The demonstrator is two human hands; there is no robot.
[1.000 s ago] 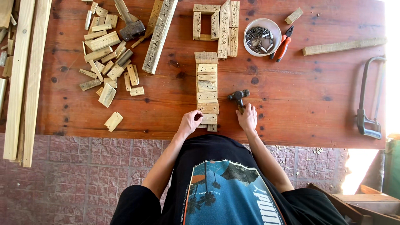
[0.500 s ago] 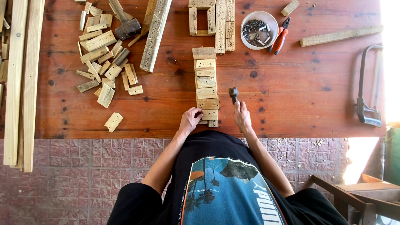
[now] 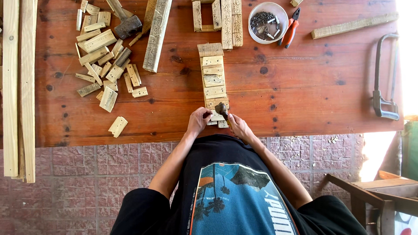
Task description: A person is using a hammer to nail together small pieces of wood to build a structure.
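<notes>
Hammer clamped in right hand fingers; left hand fingers pinch slat assembly end.

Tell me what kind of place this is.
Probably an outdoor home woodworking spot: a wooden workbench on brick paving, cut wood blocks piled on it, a bowl of nails, pliers and a hacksaw.

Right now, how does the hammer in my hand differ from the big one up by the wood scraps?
The small hammer is gripped by the right hand over the slatted strip; the large hammer lies untouched beside the loose wood blocks. The large hammer's head is bulkier. Both heads are dark.
</notes>
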